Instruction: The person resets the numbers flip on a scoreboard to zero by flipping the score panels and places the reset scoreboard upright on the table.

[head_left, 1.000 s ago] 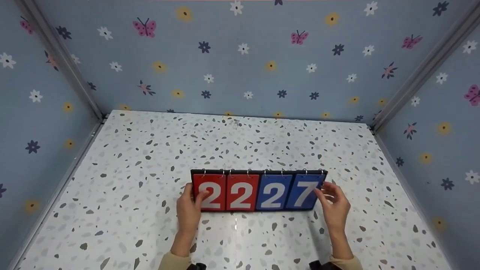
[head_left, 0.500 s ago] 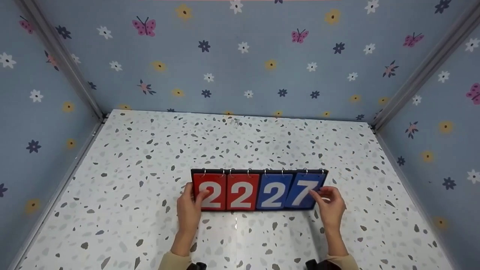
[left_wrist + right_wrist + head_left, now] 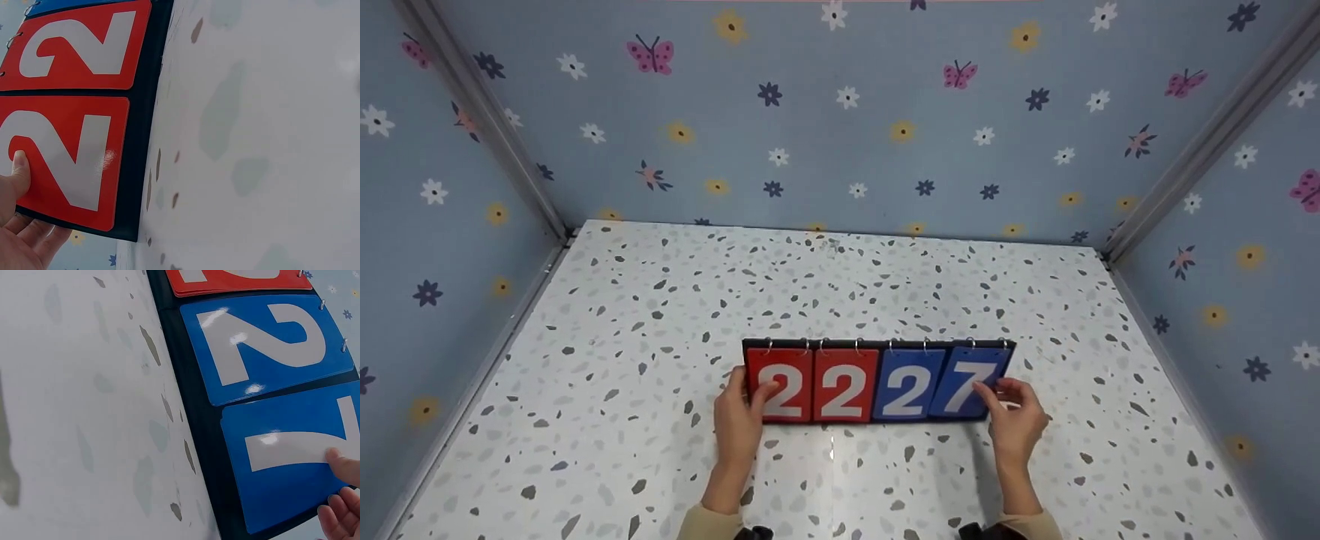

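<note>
A tabletop flip scoreboard (image 3: 847, 386) stands tilted back, with its cards hung on metal rings along the top edge. From left to right it shows two red cards reading 2 and 2, then a blue 2 and a blue 7 card (image 3: 287, 455). My left hand (image 3: 739, 424) grips the left end, thumb on the outer red card (image 3: 67, 163) and fingers behind the edge. At the right end my right hand (image 3: 1016, 427) has its thumb on the 7, and its curled fingers are right at the side edge.
The scoreboard is on a white speckled tabletop (image 3: 645, 345). Blue flowered panels (image 3: 840, 112) enclose it at the back and on both sides, with grey metal posts (image 3: 487, 120) at the rear corners.
My right hand has shifted left, its thumb sliding from the right edge inward onto the 7. The left hand and the scoreboard look the same.
</note>
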Demonstrator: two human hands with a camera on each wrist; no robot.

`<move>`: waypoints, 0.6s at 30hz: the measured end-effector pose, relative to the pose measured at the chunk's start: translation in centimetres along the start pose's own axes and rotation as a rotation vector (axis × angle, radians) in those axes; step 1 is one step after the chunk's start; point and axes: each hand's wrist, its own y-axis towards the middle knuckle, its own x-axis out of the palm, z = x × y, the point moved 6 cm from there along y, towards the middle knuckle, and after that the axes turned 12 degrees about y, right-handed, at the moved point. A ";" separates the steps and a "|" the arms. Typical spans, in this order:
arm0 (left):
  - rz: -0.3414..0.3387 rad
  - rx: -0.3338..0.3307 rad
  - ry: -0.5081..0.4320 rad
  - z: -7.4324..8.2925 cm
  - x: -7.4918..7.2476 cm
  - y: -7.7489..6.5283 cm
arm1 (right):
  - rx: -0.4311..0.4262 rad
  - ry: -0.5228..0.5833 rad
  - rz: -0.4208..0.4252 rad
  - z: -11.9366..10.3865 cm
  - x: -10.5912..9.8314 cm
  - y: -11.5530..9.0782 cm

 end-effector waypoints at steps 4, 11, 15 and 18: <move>0.014 0.018 -0.001 0.0 0.0 0.0 | 0.003 -0.032 0.001 1.3 -0.1 0.2; 0.014 0.017 0.009 0.0 0.1 0.1 | -0.011 0.068 -0.010 6.8 -0.2 1.1; 0.011 0.012 0.008 0.0 0.1 0.1 | -0.016 0.043 -0.001 9.3 -0.3 1.5; 0.007 0.005 0.011 0.0 0.1 0.1 | -0.014 0.117 -0.034 8.0 -0.5 1.3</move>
